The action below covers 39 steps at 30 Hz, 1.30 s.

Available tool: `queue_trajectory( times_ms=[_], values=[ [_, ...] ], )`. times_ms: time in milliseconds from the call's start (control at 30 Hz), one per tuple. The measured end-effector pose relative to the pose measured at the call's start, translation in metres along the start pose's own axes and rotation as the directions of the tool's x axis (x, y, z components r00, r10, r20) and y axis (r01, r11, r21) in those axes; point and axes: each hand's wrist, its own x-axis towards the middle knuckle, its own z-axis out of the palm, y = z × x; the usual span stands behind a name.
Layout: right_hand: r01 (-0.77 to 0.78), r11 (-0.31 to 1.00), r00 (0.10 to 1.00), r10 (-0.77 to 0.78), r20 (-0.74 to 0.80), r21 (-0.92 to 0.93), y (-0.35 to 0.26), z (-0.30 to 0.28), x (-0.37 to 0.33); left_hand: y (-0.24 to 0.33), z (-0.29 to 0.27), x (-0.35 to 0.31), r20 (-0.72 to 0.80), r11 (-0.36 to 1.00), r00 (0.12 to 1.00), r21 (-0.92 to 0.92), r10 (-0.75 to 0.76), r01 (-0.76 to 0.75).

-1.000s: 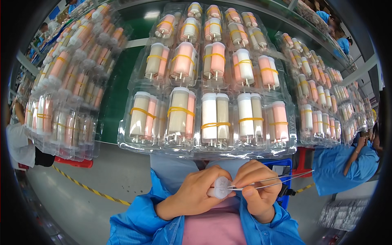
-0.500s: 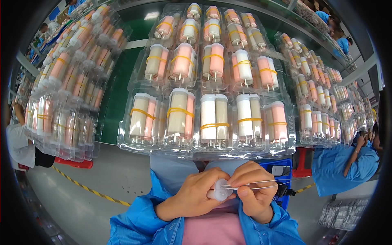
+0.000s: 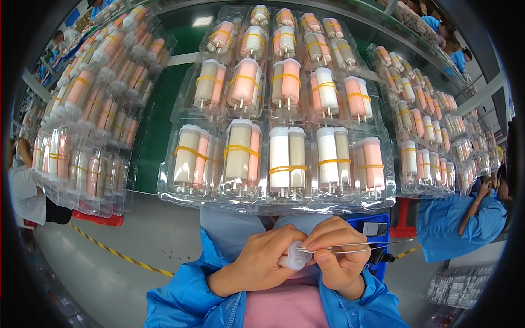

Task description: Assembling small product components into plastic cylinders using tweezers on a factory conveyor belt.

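Note:
My left hand (image 3: 261,259) is wrapped round a small bundle of pale tubes with a translucent cap (image 3: 297,260) turned toward my right hand. Most of the bundle is hidden by the fingers. In my right hand (image 3: 340,257), thumb and fingers pinch a pair of long thin metal tweezers (image 3: 350,249). The tips reach the cap face, while the joined end points off to the right. Whether the tips grip anything is too small to tell. Both hands are close together before my chest, below the near edge of a clear plastic tray (image 3: 219,201).
Pink, white and grey tubes (image 3: 280,156), paired by yellow bands, stand in the stacked trays. More loaded trays rise at left (image 3: 82,136) and right (image 3: 424,126). A blue bin (image 3: 383,224) sits beyond my right hand. A person in blue (image 3: 465,218) is at right.
Hardly anything differs: the tweezers and the capped bundle have shifted very slightly, with both hands keeping their hold.

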Motion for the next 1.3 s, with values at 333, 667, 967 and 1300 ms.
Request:
queue_trajectory(
  times_ms=[333, 667, 967, 1300],
  values=[
    [-0.036, 0.999, 0.999, 0.036, -0.003, -0.008, -0.0004, 0.0008, -0.0006, 0.0004, -0.0003, 0.0017, -0.018, 0.999, 1.000, 0.042, 0.022, -0.021],
    [-0.030, 1.000, 0.999, 0.030, -0.020, 0.011, 0.0010, 0.0015, -0.0016, -0.0001, 0.0001, 0.0017, -0.020, 0.999, 1.000, 0.046, 0.022, -0.021],
    [-0.023, 1.000, 1.000, 0.023, -0.015, 0.015, 0.0022, 0.0018, -0.0018, -0.0022, 0.0011, 0.0003, -0.026, 0.998, 0.999, 0.055, 0.028, -0.027],
    [-0.014, 0.999, 0.999, 0.015, -0.031, 0.046, 0.0046, 0.0026, -0.0034, -0.0003, 0.0005, 0.0008, -0.028, 0.999, 0.999, 0.023, 0.025, -0.024]
  ],
)
